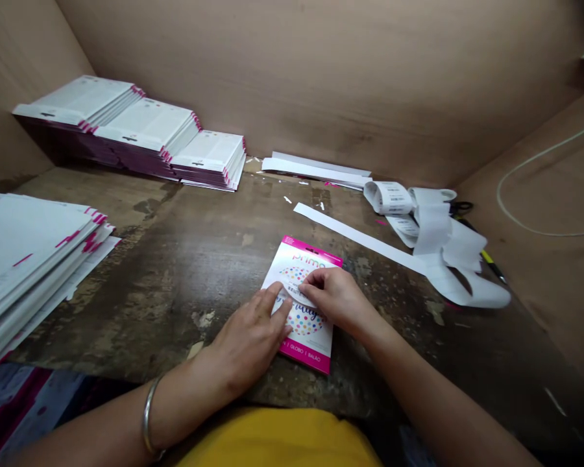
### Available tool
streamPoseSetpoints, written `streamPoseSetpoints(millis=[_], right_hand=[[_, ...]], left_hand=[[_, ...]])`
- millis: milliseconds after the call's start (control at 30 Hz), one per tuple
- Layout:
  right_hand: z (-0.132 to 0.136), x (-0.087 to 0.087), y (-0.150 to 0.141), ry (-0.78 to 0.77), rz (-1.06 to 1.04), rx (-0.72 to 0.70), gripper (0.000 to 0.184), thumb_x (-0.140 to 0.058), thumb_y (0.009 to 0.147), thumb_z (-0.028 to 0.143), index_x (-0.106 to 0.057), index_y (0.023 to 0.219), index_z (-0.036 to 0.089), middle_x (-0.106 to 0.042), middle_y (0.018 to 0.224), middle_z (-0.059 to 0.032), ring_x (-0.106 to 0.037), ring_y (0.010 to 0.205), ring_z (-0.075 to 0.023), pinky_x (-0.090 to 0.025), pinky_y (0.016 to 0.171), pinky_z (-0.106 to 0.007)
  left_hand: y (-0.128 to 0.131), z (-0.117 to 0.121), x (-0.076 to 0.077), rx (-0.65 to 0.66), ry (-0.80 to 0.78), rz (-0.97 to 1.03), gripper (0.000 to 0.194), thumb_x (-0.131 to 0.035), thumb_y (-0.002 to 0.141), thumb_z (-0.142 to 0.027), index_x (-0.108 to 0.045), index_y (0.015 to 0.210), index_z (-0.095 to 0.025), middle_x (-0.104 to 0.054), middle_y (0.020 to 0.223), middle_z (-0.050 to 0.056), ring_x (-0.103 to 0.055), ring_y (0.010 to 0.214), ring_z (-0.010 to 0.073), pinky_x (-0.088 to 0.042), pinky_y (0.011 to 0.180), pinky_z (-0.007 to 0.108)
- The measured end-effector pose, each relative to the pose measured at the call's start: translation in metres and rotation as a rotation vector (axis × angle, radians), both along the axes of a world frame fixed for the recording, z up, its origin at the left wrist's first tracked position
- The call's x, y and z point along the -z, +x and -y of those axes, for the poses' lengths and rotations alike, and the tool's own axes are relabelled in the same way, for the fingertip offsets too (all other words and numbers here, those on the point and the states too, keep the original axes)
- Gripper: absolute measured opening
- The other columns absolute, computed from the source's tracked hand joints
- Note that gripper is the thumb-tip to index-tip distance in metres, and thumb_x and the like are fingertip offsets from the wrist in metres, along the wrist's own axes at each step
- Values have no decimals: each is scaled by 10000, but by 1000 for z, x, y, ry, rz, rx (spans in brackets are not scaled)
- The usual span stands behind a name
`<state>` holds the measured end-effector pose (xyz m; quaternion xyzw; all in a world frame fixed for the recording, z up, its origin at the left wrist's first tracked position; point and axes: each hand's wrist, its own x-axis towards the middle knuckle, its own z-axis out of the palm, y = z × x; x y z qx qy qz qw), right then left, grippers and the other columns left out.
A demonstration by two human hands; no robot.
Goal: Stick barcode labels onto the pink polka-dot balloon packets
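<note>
Left of the balloon packet (305,322), a squared stack of white-backed packets (24,259) sits at the worktop's (175,292) edge, and three more stacks (146,130) line the cardboard wall (321,65) beyond it. At the packet itself, the left hand (246,340), wearing a metal bangle (149,415), lies across its lower left, fingers (278,305) slightly apart and flat, not clamped. The right hand (333,298) comes in from the other side, fingers (316,279) close together on a small barcoded white label (292,288). (Pressing from the label's middle outward, with the packet pinned flat, should keep it square and free of creases.) Right of the packet lie a long white strip (355,237), curled label backing (388,198), scissors (460,207) and a yellow-and-black pen (484,257).

Both hands cover most of the label, so its edges and any pinch by the right thumb are hidden. The scissors are mostly tucked behind the backing, and the packet's small print is hard to read.
</note>
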<state>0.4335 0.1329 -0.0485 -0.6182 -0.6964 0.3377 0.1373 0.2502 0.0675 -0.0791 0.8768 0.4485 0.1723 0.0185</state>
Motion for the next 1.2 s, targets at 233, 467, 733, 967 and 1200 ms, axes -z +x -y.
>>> streamPoseSetpoints(millis=[233,467,733,967,1200], right_hand=[[-1,-3,-3,56,121,-44,158,-567,762,282,-652,674,182,-643,634,-11,-538,554,-121,-350,499,-214],[1,-4,-7,114,230,-67,124,-584,760,287,-630,684,200,-653,683,-9,-560,612,-134,-363,542,-217],[27,-9,7,440,446,-8,373,-571,816,356,-558,1137,166,-596,1104,-141,-589,921,-274,-465,751,-372],[65,27,3,465,513,-122,434,-369,925,325,-409,1352,260,-292,1462,-131,-247,1336,-321,-256,1027,-582],[63,58,34,623,449,-155,547,-291,925,413,-445,1311,58,-348,1384,-275,-300,1297,-394,-303,994,-592]], left_hand=[[0,-3,0,84,42,-33,352,-393,913,-217,-516,1200,-56,-367,1405,207,-439,1236,290,-412,1014,407],[0,-4,5,170,64,-142,372,-346,925,-194,-496,1220,-23,-520,1284,197,-453,1220,308,-374,1019,442],[0,-5,4,85,-6,-75,421,-348,934,-266,-432,1316,-110,-521,1309,109,-448,1199,293,-323,1031,469],[-12,0,-10,-122,-152,39,409,-481,858,-427,-511,1252,-321,-408,1372,110,-388,1216,342,-363,953,538],[-1,-33,-32,-386,-592,442,546,-593,769,-431,-496,1203,-115,-589,1139,170,-546,1038,294,-450,877,428]])
